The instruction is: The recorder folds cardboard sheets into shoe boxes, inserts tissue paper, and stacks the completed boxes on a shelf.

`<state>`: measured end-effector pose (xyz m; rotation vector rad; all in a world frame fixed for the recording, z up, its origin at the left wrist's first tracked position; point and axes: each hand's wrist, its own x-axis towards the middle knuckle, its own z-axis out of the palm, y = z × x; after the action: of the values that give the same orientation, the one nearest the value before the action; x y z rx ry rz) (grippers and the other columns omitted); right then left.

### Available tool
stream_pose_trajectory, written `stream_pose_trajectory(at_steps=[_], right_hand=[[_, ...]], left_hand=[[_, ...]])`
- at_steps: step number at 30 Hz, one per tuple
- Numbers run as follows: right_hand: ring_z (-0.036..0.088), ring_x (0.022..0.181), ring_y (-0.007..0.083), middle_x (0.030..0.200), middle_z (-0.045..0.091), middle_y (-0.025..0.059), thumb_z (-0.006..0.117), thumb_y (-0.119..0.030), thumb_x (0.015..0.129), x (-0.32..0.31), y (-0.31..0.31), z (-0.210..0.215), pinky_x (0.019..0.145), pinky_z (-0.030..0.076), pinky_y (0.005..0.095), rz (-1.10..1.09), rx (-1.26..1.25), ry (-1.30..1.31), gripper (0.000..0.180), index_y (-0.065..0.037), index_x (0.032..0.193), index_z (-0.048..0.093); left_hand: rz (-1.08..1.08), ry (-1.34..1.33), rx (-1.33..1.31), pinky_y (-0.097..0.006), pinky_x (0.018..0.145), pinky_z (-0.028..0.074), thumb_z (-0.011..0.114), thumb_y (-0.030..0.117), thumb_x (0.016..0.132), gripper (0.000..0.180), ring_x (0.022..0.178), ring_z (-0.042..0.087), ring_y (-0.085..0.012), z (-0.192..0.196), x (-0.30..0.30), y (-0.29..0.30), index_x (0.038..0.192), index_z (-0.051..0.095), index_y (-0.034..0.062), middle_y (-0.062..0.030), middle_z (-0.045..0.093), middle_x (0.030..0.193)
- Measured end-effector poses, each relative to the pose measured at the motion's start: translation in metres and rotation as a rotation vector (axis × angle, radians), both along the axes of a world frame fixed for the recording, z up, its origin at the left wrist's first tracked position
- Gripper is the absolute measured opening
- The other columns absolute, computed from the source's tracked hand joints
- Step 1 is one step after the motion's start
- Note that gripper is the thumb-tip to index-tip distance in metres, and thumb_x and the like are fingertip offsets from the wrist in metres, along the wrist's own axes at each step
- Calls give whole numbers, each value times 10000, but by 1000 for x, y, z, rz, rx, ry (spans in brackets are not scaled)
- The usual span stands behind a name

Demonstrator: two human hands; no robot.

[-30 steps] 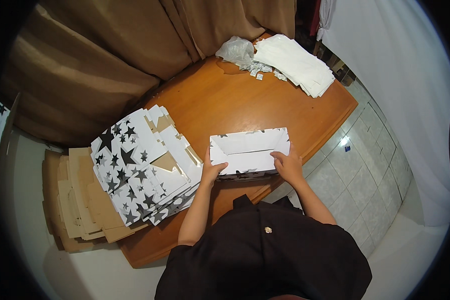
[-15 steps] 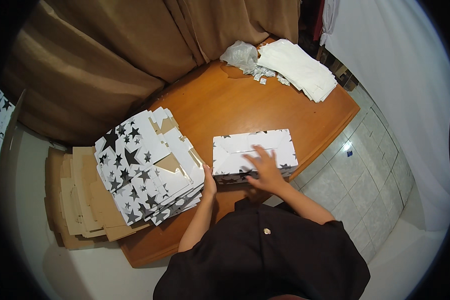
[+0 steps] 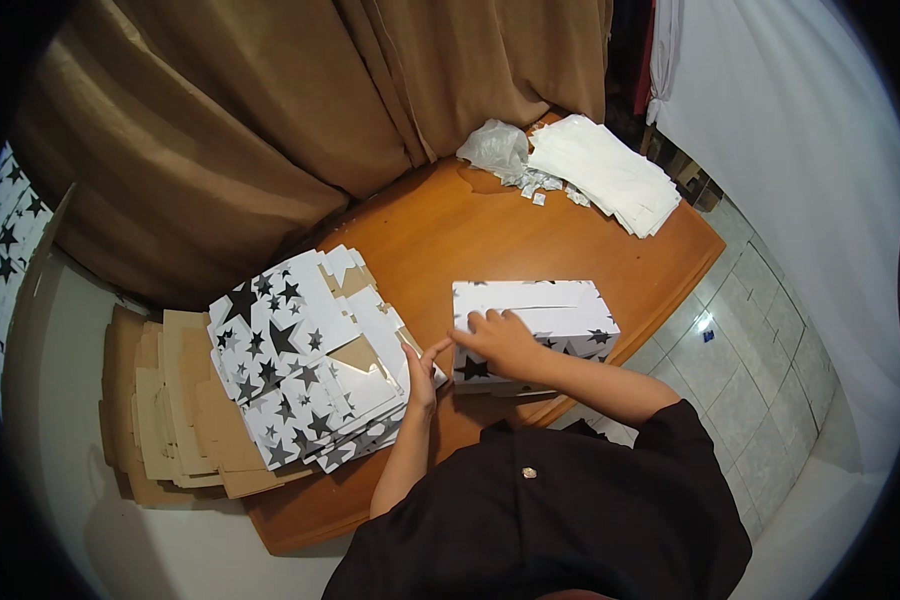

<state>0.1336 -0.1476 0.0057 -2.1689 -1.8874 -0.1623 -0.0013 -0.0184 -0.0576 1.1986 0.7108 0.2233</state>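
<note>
A closed white box with dark stars (image 3: 560,296) stands near the front edge of the wooden table. My right hand (image 3: 502,345) lies over its left end, fingers bent against the top and left edge; the fingertips are partly hidden. My left hand (image 3: 422,380) is between the box and a stack of flat star-printed cardboard (image 3: 285,365). Its thumb and forefinger are apart, the forefinger reaching toward the box's left end. That stack has cut flaps along its right side, beside my left fingers.
Plain brown cardboard sheets (image 3: 185,400) lie left of the printed stack, jutting past the table (image 3: 400,240). At the far right are a pile of white sheets (image 3: 610,175), a clear plastic bag (image 3: 497,150) and small silvery packets (image 3: 540,186). Brown curtains (image 3: 240,120) hang behind.
My right hand has moved from the middle of the box top to its left end, its spread fingers now bent. My left forefinger has extended toward the box. The view has shifted slightly.
</note>
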Motion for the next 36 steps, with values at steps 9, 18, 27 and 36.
stream_pose_trajectory(at_steps=[9,18,27,36], right_hand=[[558,935,218,1039,534,122,878,-189,543,93,-81,9,822,468,321,-634,781,806,777,-44,1129,390],[490,1070,267,1130,495,152,679,-234,811,40,-146,-178,939,377,370,-985,841,823,476,-23,1167,444],[365,1231,341,1286,432,181,512,-294,879,31,-153,-126,1023,240,459,-858,733,464,447,-38,1244,478],[443,1204,326,1213,539,196,410,-215,940,41,-144,-139,1031,282,387,-771,672,644,343,-17,1163,579]], left_hand=[[300,-303,793,-383,1071,231,408,311,936,459,1272,345,-276,37,3,12,1279,441,9,-165,447,1289],[-27,-94,1276,-466,1047,249,616,314,810,586,1253,347,-379,-7,18,-3,1302,436,49,-204,427,1300],[-131,-114,1533,-530,1047,210,573,372,817,584,1286,326,-346,-2,53,20,1320,445,106,-144,422,1341],[-261,151,828,-385,1089,211,439,330,933,515,1341,278,-312,-23,95,55,1374,382,70,-158,308,1449]])
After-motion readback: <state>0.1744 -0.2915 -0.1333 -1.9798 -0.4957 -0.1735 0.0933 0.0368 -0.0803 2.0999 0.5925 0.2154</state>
